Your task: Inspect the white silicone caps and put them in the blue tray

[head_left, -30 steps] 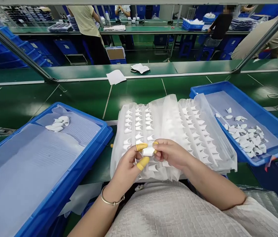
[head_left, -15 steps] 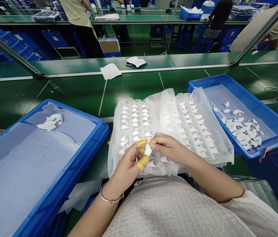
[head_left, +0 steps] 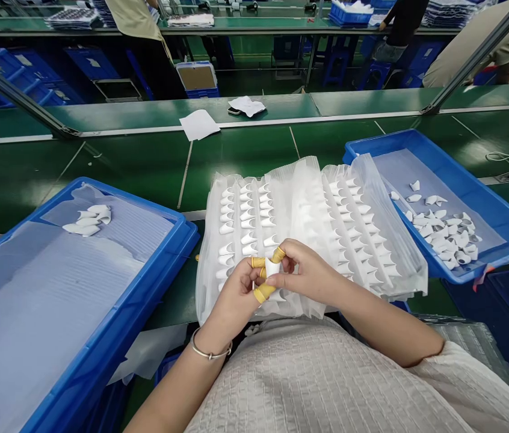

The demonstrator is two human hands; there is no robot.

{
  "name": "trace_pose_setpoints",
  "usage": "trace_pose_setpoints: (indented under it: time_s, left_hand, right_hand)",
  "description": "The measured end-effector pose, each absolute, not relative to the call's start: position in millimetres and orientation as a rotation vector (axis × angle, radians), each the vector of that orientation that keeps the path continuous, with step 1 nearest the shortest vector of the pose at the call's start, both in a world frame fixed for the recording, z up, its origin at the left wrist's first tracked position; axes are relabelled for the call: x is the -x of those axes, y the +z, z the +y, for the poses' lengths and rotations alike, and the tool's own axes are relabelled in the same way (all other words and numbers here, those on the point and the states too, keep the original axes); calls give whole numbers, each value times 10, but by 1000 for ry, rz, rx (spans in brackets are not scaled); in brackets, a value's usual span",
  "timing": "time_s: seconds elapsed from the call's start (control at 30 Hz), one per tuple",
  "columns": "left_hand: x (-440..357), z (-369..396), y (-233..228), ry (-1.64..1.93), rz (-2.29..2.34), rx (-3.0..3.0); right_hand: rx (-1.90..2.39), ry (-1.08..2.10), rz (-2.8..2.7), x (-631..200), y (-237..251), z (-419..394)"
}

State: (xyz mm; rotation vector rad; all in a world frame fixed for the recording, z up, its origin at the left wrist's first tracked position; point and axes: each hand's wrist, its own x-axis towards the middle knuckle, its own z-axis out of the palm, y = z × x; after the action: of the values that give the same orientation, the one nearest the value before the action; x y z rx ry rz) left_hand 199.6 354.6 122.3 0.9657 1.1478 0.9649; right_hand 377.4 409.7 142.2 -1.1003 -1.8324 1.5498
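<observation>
A small white curved, hollow piece point(head_left: 272, 267) is pinched between both hands, above the near part of a padded sheet. My left hand point(head_left: 244, 287), with yellow finger cots on several fingers, grips it from the left and below. My right hand point(head_left: 303, 269) closes on its upper right edge, a yellow cot on one finger and the thumb against its front. Beneath them lies a white foam packing sheet point(head_left: 284, 198), with similar white pieces standing in rows on its left and right halves. Part of the nearest rows is hidden by my hands.
On the left, a blue tray point(head_left: 146, 210) lined with thin foam holds a few white pieces point(head_left: 88, 220). Another blue tray point(head_left: 502, 207) on the right holds a heap of them point(head_left: 455, 236). White paper point(head_left: 199, 124) lies farther back. Other people stand beyond the bench.
The white piece has turned more upright, its curved opening now upward. My right fingers have shifted around its upper edge. The whole view has moved slightly.
</observation>
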Motion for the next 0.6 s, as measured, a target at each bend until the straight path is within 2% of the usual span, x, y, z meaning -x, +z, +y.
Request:
trace_pose_setpoints:
  time_s: [0.1, 0.3, 0.37, 0.6]
  left_hand:
    - [-2012, 3536, 1252, 956, 1171, -962]
    - [-2006, 3526, 1297, 947, 1193, -960]
    - [-2004, 3534, 1299, 968, 1219, -965]
    - [-2015, 3542, 1301, 1012, 1431, -1111]
  right_hand:
    - [1100, 1466, -1884, -3766, 1403, 4111]
    - [1220, 979, -1783, -3859, 1387, 4216]
    - [1224, 1039, -1709, -3893, 1406, 4216]
    - [1087, 1575, -1742, -3805, 1477, 4098]
